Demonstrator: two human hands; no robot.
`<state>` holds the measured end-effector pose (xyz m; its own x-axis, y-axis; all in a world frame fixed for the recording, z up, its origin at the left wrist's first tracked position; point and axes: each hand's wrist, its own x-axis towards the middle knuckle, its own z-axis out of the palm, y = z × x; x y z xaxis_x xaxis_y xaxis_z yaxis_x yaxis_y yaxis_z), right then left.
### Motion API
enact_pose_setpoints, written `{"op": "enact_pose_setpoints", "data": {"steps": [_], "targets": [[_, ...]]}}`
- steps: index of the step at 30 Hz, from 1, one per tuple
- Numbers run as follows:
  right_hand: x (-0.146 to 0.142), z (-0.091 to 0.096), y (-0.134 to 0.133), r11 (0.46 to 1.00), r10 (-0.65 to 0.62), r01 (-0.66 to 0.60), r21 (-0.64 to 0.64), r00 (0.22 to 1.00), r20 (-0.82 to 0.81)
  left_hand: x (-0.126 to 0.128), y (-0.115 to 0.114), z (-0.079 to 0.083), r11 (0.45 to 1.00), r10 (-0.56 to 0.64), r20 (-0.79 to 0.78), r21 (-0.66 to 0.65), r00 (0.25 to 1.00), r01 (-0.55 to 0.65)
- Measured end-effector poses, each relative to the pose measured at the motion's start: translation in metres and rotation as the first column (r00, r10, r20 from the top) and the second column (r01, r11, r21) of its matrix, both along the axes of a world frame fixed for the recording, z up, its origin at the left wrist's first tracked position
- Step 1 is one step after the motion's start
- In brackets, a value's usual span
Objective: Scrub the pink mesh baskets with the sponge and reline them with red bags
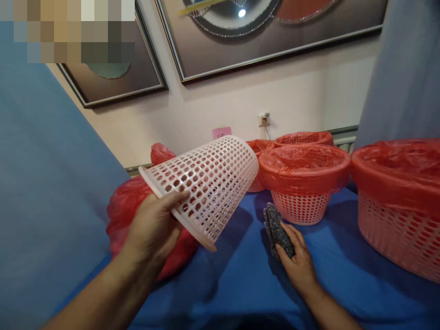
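Blue cloth-covered table [237, 293] below; from here I've got the left hand [153, 227], fingers clamped on a tilted, pale, perforated plastic basket [211, 185] held aloft, its rim probably the handiest grip; the right hand [298, 259] pinches a folded, fuzzy grey pad [279, 233].

Homelike room with framed artwork [268, 50]
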<state>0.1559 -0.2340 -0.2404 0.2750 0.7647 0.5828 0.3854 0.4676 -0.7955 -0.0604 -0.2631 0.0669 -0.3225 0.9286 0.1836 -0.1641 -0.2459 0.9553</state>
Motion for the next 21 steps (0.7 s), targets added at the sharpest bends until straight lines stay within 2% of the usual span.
{"op": "enact_pose_setpoints", "data": {"steps": [2, 6, 9, 12, 17, 21], "targets": [[-0.002, 0.000, -0.001, 1.000, 0.021, -0.022, 0.004, 0.999, 0.024, -0.002, 0.010, -0.024, 1.000, -0.010, 0.020, 0.006, 1.000, 0.010], [-0.004, -0.002, -0.002, 0.999, 0.041, -0.041, -0.007, 0.997, 0.069, -0.007, 0.030, -0.076, 0.997, -0.041, 0.070, -0.066, 0.997, 0.046], [-0.005, -0.004, -0.002, 0.999, 0.041, -0.039, -0.031, 0.996, 0.085, -0.009, 0.030, -0.101, 0.993, -0.068, 0.086, -0.091, 0.994, 0.076], [-0.006, -0.006, -0.002, 0.998, 0.043, -0.038, -0.047, 0.995, 0.096, -0.010, 0.017, -0.108, 0.993, -0.067, 0.063, -0.090, 0.996, 0.073], [-0.005, -0.009, -0.003, 0.997, 0.063, -0.055, -0.063, 0.989, 0.131, -0.019, -0.007, -0.103, 0.997, -0.040, 0.017, -0.062, 0.999, 0.041], [-0.006, -0.011, -0.004, 0.996, 0.079, -0.071, -0.060, 0.986, 0.150, -0.029, -0.004, -0.113, 0.996, -0.062, 0.021, -0.061, 0.998, 0.063]]}}
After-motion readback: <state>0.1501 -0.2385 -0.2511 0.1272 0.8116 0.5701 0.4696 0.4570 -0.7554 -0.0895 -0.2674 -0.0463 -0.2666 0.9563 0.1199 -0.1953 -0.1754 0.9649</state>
